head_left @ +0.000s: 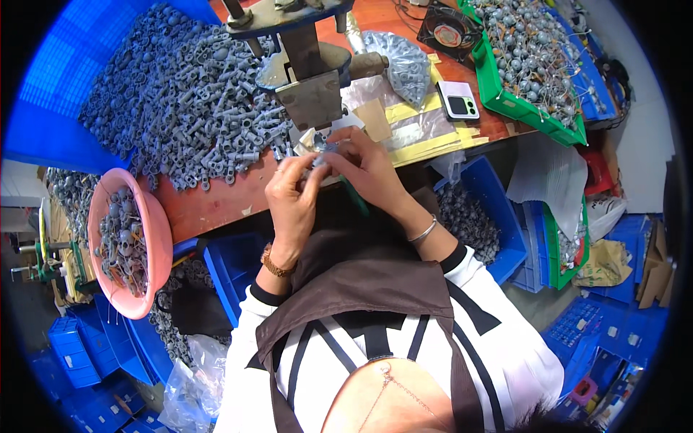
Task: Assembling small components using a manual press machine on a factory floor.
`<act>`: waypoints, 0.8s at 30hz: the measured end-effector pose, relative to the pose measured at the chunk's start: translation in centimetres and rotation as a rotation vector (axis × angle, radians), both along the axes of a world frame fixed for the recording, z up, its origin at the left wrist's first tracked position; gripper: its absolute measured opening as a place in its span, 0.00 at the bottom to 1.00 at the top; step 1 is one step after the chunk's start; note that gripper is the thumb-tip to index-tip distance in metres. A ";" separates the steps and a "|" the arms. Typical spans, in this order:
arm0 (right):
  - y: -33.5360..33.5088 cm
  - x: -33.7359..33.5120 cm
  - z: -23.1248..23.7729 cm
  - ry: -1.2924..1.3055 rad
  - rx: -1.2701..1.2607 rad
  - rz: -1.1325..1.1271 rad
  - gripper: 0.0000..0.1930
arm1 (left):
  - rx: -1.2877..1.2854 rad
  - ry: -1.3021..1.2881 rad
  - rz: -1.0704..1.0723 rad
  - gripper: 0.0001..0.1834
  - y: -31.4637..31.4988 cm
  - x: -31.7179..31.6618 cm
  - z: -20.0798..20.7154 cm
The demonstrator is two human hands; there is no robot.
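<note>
Below the head of a bench press (309,97), my left hand (290,195) and my right hand (369,172) meet at the table's front edge. My left thumb and fingers pinch a small grey plastic part (318,161). The right fingertips close in on the same spot, curled and touching it, and they partly cover it. Just beyond my fingers another bit of grey shows at the press base, too small to name. To the left of the press lies a big heap of grey tubular plastic parts (209,108).
A pink basin (162,238) of grey parts with wires stands at the left. Far right is a green tray (498,97) of similar parts. A phone (458,100), a bag of parts (404,68) and a small fan (449,32) lie right of the press. Blue bins (498,206) sit below.
</note>
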State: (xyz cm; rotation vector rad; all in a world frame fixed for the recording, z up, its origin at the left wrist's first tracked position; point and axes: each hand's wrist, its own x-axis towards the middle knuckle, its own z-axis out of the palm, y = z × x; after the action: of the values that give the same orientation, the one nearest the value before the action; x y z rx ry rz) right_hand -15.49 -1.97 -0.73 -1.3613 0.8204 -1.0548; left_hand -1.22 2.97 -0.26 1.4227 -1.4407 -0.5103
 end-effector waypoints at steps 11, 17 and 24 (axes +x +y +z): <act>-0.2 0.9 -0.6 0.723 -0.492 -0.261 0.06 | 0.073 -0.078 0.009 0.11 -3.4 1.2 0.0; -0.2 0.6 -0.5 0.766 -0.527 -0.302 0.05 | 0.047 -0.139 -0.051 0.13 -3.9 1.3 0.5; -5.0 -4.0 2.1 0.224 -0.104 -0.205 0.08 | -0.004 -0.141 0.072 0.12 -3.2 0.6 -0.3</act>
State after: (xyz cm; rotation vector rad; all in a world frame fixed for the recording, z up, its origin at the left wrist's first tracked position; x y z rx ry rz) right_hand -19.46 -6.92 1.37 -1.5264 1.1019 -1.1289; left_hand -0.64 -0.21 -0.60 1.5266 -1.4943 -0.3671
